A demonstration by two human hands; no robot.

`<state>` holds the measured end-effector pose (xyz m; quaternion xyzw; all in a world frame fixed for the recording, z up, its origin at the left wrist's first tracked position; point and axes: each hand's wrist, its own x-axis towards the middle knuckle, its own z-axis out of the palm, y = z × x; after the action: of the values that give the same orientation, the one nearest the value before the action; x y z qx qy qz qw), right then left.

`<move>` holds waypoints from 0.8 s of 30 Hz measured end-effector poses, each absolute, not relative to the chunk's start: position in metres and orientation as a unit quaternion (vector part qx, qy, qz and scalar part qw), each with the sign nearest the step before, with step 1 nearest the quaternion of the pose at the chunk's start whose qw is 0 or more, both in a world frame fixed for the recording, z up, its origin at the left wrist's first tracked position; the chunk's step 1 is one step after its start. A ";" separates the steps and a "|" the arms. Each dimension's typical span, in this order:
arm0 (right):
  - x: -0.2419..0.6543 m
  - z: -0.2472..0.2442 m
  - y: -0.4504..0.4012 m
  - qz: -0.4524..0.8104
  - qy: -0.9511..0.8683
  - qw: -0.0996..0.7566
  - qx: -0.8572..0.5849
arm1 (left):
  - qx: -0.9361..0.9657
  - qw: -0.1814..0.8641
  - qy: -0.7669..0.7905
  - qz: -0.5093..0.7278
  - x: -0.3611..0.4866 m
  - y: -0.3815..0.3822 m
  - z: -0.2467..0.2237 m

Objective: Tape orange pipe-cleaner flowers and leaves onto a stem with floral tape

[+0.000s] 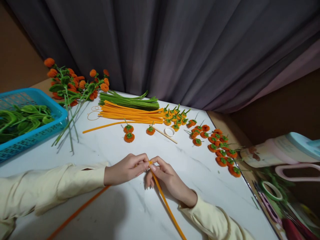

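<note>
My left hand (130, 169) and my right hand (166, 178) meet fingertip to fingertip above the white table. Both pinch orange-yellow pipe cleaner (163, 198) at a small bent or twisted spot. One length runs down to the right below my right hand; a darker-looking orange length (82, 213) runs out under my left wrist to the lower left. Whether they are one piece is hidden by my fingers. Beyond my hands lie a bundle of yellow-orange pipe cleaners (130, 113), a green bundle (127, 101) and small orange pumpkin-like flower heads (129, 137) with green tops.
A blue basket (61, 116) of green leaves stands left, near orange flowers on stems (72, 83). A wooden stick (166, 136) and white ring (169, 132) lie mid-table. More orange heads (221, 161), a tumbler (277, 150), scissors (271, 210) and green tape (272, 190) are right.
</note>
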<state>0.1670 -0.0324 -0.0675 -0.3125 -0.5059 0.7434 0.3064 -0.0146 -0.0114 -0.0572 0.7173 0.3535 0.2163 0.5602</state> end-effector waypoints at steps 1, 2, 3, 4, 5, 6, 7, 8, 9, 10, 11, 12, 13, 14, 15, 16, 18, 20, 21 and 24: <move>0.167 -0.067 -0.033 0.740 -0.508 0.307 -0.316 | 0.721 0.554 0.356 0.214 -0.014 -0.011 -0.057; 0.167 -0.067 -0.033 0.737 -0.510 0.307 -0.320 | 0.726 0.548 0.357 0.212 -0.014 -0.011 -0.057; 0.167 -0.066 -0.033 0.734 -0.512 0.307 -0.323 | 0.730 0.543 0.357 0.211 -0.014 -0.011 -0.057; 0.167 -0.065 -0.033 0.731 -0.514 0.306 -0.327 | 0.734 0.538 0.357 0.211 -0.014 -0.011 -0.057; 0.167 -0.065 -0.033 0.729 -0.517 0.306 -0.330 | 0.735 0.536 0.356 0.212 -0.014 -0.011 -0.056; 0.167 -0.064 -0.033 0.726 -0.519 0.305 -0.332 | 0.736 0.535 0.355 0.213 -0.014 -0.011 -0.056; 0.166 -0.064 -0.033 0.722 -0.523 0.305 -0.335 | 0.736 0.536 0.355 0.213 -0.014 -0.011 -0.056; 0.166 -0.064 -0.034 0.716 -0.527 0.306 -0.340 | 0.735 0.536 0.357 0.213 -0.014 -0.011 -0.055; 0.165 -0.063 -0.034 0.709 -0.533 0.307 -0.345 | 0.734 0.536 0.360 0.212 -0.014 -0.011 -0.055; 0.165 -0.063 -0.035 0.701 -0.538 0.308 -0.351 | 0.733 0.536 0.361 0.211 -0.013 -0.011 -0.054; 0.165 -0.063 -0.035 0.693 -0.546 0.307 -0.356 | 0.734 0.535 0.363 0.210 -0.013 -0.012 -0.053; 0.165 -0.063 -0.036 0.684 -0.556 0.305 -0.360 | 0.735 0.534 0.363 0.208 -0.013 -0.012 -0.053; 0.165 -0.063 -0.037 0.672 -0.570 0.300 -0.366 | 0.737 0.533 0.361 0.207 -0.013 -0.012 -0.052; 0.166 -0.063 -0.037 0.654 -0.589 0.293 -0.373 | 0.740 0.531 0.358 0.207 -0.013 -0.012 -0.052; 0.166 -0.062 -0.038 0.631 -0.613 0.287 -0.380 | 0.743 0.529 0.354 0.207 -0.013 -0.012 -0.052; 0.167 -0.062 -0.038 0.605 -0.637 0.280 -0.387 | 0.747 0.525 0.351 0.209 -0.013 -0.012 -0.053; 0.168 -0.062 -0.040 0.545 -0.683 0.269 -0.404 | 0.755 0.512 0.350 0.213 -0.013 -0.012 -0.054; 0.169 -0.062 -0.041 0.480 -0.727 0.257 -0.417 | 0.762 0.499 0.354 0.212 -0.013 -0.012 -0.056; 0.169 -0.063 -0.042 0.449 -0.748 0.250 -0.420 | 0.765 0.495 0.355 0.210 -0.014 -0.012 -0.056; 0.168 -0.063 -0.043 0.391 -0.780 0.246 -0.422 | 0.767 0.495 0.353 0.208 -0.014 -0.011 -0.057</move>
<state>0.1683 -0.0430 -0.0629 -0.4217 -0.7803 0.3909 0.2458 -0.0138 -0.0112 -0.0571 0.7666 0.3529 0.2075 0.4947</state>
